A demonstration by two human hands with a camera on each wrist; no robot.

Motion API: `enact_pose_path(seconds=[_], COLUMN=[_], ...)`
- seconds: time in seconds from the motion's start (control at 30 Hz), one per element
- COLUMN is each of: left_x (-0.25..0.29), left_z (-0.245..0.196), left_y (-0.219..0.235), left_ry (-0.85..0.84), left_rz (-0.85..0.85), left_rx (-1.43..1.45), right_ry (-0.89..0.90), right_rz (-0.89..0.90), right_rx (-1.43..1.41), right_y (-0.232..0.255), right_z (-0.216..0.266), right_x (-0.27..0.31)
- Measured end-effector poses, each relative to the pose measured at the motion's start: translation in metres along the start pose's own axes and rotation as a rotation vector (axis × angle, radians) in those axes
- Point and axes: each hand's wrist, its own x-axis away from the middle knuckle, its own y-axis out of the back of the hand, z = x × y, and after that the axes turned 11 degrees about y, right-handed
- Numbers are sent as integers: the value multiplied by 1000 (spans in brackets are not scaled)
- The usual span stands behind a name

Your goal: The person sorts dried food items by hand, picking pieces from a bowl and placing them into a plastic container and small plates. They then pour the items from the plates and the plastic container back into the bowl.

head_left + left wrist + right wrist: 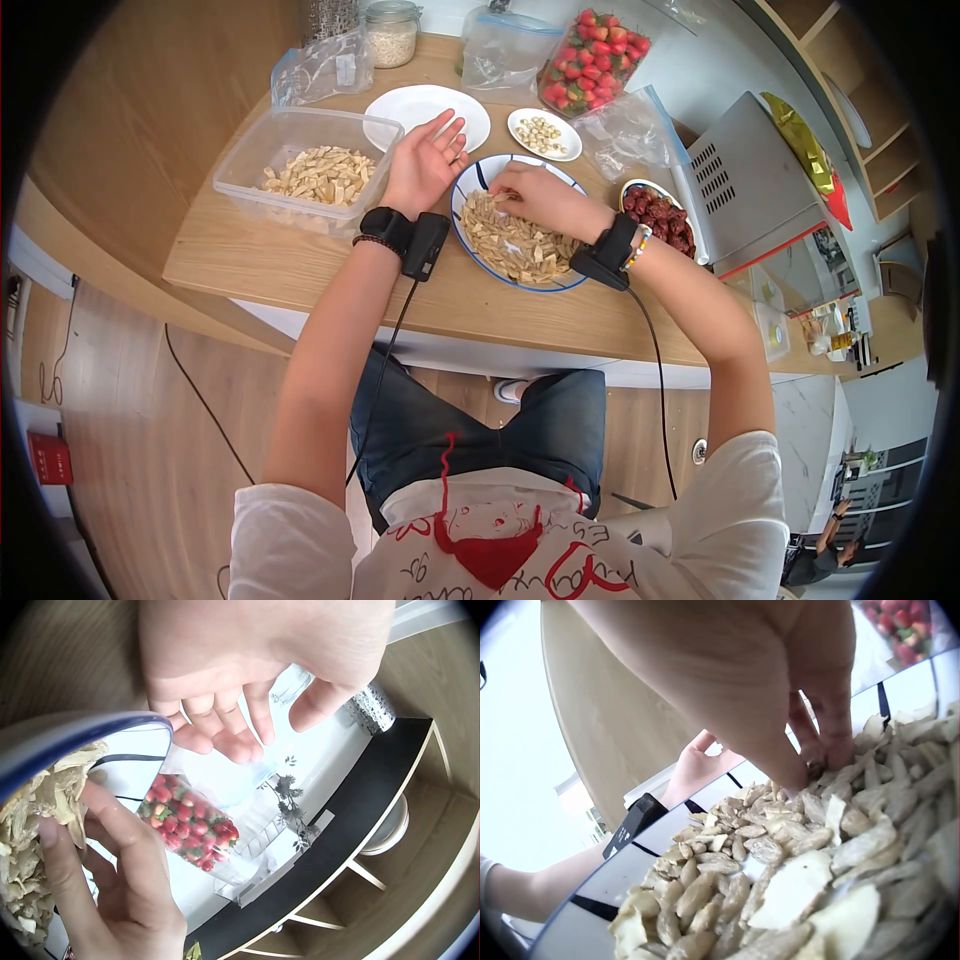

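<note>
A blue-rimmed bowl [576, 284] holds pale dried slices and seed-like pieces [515, 245]. Above its far left part, my right hand [548, 200] pinches some pale pieces [73, 784] between thumb and fingers. The right wrist view shows those fingers [832, 742] down among the pieces [769, 847]. My left hand [425, 165], palm up with fingers loosely bent, is left of the bowl and holds nothing; it appears at the top of the left wrist view [262, 652]. Behind it lies a white plate [400, 103].
A clear plastic box [240, 150] of pale slices stands left. Behind the bowl are a small dish [572, 150] of whitish pieces, a strawberry container [595, 65] and plastic bags [510, 50]. Red dried fruit [660, 218] and a silver appliance [735, 180] stand right.
</note>
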Motion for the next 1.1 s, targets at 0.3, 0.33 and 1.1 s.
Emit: enact_pose_path(seconds=[0.3,0.33,1.1], left_x=[0,0,-2], left_z=[0,0,2], left_y=[1,1,2], left_ry=[6,3,-11], left_rz=[-11,-21,-22], left_rx=[2,-1,11], right_ry=[-84,-170,-701], right_rz=[72,91,-198], right_rx=[68,-58,-1803], right_y=[8,11,32], right_z=[0,-1,12], right_x=[-7,-7,-28])
